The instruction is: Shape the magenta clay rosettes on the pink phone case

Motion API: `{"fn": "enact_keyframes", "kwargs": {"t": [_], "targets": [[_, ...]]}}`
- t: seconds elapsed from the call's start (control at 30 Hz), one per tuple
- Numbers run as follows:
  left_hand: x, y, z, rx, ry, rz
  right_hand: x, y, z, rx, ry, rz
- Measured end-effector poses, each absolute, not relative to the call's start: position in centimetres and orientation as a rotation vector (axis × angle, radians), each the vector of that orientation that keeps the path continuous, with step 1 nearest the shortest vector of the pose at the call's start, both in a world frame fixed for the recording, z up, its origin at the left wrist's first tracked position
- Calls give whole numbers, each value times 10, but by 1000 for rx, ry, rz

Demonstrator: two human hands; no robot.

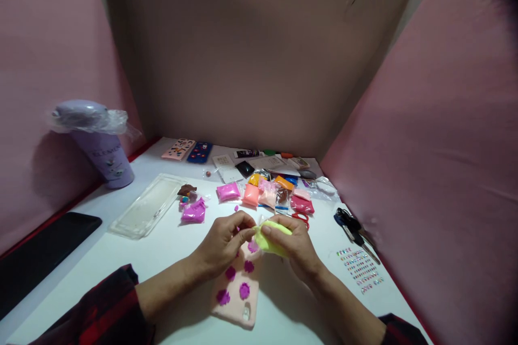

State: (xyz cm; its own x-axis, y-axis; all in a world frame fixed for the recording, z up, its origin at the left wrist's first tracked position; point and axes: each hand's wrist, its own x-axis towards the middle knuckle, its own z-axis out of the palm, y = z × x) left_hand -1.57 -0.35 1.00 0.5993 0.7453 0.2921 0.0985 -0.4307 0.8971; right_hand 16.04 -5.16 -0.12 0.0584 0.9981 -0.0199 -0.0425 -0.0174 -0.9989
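Observation:
My right hand (pixel 293 242) is closed around a soft yellow-green clay packet (pixel 272 238), with the thumb on top. Thumb and fingertips of my left hand (pixel 224 240) pinch together at the packet's left end, where a small bit of the yellow-green material shows. Beneath both hands lies a pale pink phone case (pixel 234 302) with several magenta blotches on it; its upper part is partly hidden by the hands. Just beyond the fingers, a tiny magenta piece (pixel 236 208) rests on the white table (pixel 182 291).
Several coloured clay packets (pixel 229 191) and red-handled scissors (pixel 301 219) lie beyond my hands. To the left are a clear plastic case (pixel 143 207), a purple tumbler (pixel 103 153) and a black phone (pixel 44 253). Keys (pixel 356 232) and a gem sticker sheet (pixel 360 269) lie right.

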Motion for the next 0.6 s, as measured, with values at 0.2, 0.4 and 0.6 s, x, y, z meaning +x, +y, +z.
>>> {"fn": "enact_keyframes", "kwargs": {"t": [0.2, 0.4, 0.6], "targets": [[-17, -6, 9, 1968, 691, 833, 158, -52, -1, -1202, -1109, 1242], [-17, -4, 11, 2020, 666, 867, 158, -51, 0, -1164, -1081, 1247], [-16, -2, 18, 1914, 762, 742, 158, -51, 0, -1164, -1120, 1199]]}}
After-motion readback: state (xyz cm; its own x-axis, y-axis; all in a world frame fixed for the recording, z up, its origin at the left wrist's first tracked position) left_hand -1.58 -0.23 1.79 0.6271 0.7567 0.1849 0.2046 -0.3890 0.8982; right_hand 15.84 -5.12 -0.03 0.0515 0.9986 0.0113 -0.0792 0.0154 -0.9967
